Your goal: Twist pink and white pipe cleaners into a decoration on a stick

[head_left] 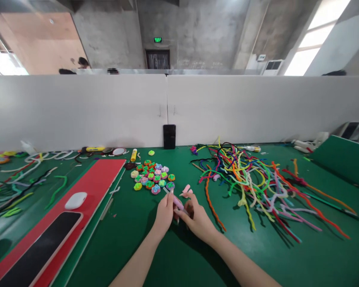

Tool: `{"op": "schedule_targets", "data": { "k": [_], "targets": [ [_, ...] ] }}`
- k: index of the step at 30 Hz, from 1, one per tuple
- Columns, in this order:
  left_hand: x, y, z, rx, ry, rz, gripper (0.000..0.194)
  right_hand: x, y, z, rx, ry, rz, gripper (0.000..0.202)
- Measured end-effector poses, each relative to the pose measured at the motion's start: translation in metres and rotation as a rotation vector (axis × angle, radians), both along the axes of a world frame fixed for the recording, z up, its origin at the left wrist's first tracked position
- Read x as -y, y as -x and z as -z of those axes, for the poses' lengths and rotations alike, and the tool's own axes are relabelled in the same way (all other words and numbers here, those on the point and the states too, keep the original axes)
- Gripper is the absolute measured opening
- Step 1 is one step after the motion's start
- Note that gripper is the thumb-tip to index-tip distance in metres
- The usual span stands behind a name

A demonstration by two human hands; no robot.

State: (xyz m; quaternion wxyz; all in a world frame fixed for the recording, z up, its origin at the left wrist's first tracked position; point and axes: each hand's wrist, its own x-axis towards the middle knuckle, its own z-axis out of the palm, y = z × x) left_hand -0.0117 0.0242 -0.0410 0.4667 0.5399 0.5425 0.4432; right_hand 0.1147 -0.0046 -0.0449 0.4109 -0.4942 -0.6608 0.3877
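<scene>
Flowers (151, 175) lie formed toward the table's (131, 247) far edge; nearer me, my left hand (165, 209) and right hand (196, 217) pinch a lilac piece (178, 203), seemingly unfinished; loose stems (245, 181) lie unused toward the right edge.

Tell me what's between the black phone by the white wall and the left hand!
In the head view, some green table, then puffy flowers, lie between the black phone and left hand.

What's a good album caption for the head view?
Bare left hand and right hand hold a slim lilac piece near small multicoloured fuzzy flowers.
</scene>
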Motion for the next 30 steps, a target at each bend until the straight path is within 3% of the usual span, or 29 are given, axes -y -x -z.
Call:
{"op": "schedule_targets", "data": {
  "k": [2, 7, 11, 15, 21, 30],
  "targets": [
    [-0.001, 0.0, 0.003, 0.032, 0.039, 0.052, 0.039, 0.0, 0.0, -0.002, -0.047, 0.011, -0.053, 0.05],
    [-0.002, -0.002, 0.006, 0.055, 0.131, 0.166, 0.037, -0.005, -0.004, 0.001, -0.139, 0.105, -0.166, 0.046],
    [-0.002, -0.001, 0.0, -0.059, 0.058, 0.15, 0.038, -0.007, -0.004, 0.008, -0.271, 0.22, -0.121, 0.058],
    [-0.004, 0.003, -0.002, -0.191, 0.064, 0.129, 0.035, -0.004, -0.003, 0.007, -0.142, 0.133, -0.046, 0.052],
    [-0.005, 0.005, -0.001, -0.155, 0.213, 0.219, 0.033, -0.002, -0.005, 0.007, 0.017, 0.001, -0.04, 0.046],
    [-0.003, 0.01, -0.005, -0.083, 0.195, 0.316, 0.036, -0.005, -0.004, 0.004, -0.18, 0.173, -0.07, 0.044]
  ]
}}
